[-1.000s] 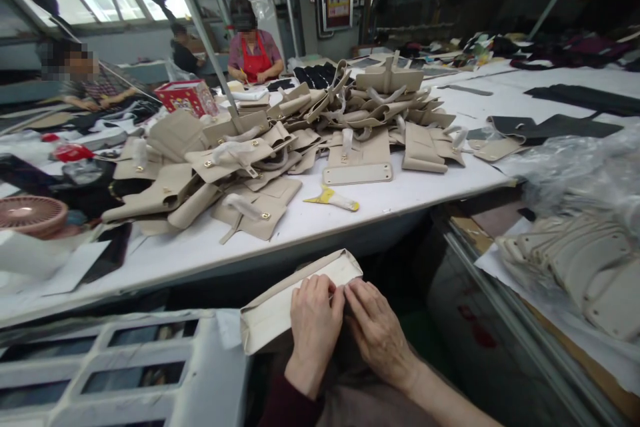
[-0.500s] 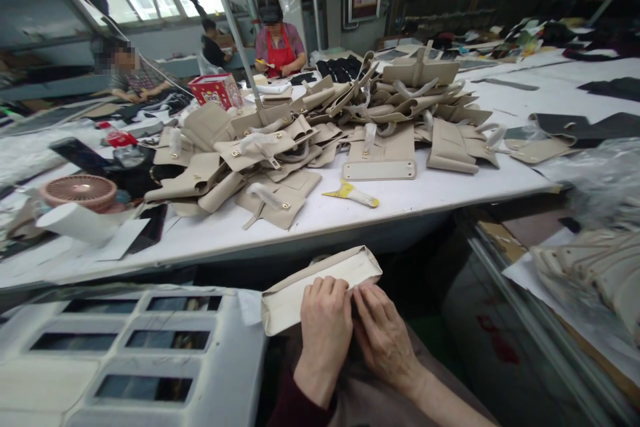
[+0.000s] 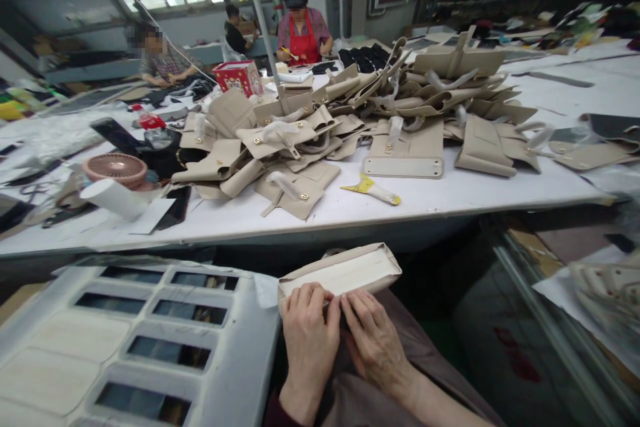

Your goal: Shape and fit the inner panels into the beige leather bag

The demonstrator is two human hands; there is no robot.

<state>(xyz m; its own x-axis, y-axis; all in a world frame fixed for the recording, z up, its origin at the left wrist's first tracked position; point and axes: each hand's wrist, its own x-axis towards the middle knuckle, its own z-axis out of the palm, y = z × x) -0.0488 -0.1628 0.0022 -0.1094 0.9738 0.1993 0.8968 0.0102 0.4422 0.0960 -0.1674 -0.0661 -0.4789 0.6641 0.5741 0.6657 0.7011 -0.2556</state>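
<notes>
A beige bag piece point(image 3: 345, 271) with a pale rectangular base facing up is held over my lap, below the table edge. My left hand point(image 3: 311, 330) grips its near edge, fingers bent over the rim. Close beside it, my right hand point(image 3: 374, 333) pinches the same near edge, fingertips almost touching the left thumb. The folded corners of the piece show at both ends. What lies under my fingers is hidden.
A white table point(image 3: 240, 221) bears a heap of beige bag parts point(image 3: 300, 130), a yellow-handled tool point(image 3: 373, 189) and a pink fan point(image 3: 115, 169). A white slotted rack point(image 3: 200, 383) stands at left. A person in a red apron point(image 3: 303, 40) works across the table.
The view has shifted, so the table's things appear farther right. My left hand has slid left along the near edge of the piece, away from its middle.
</notes>
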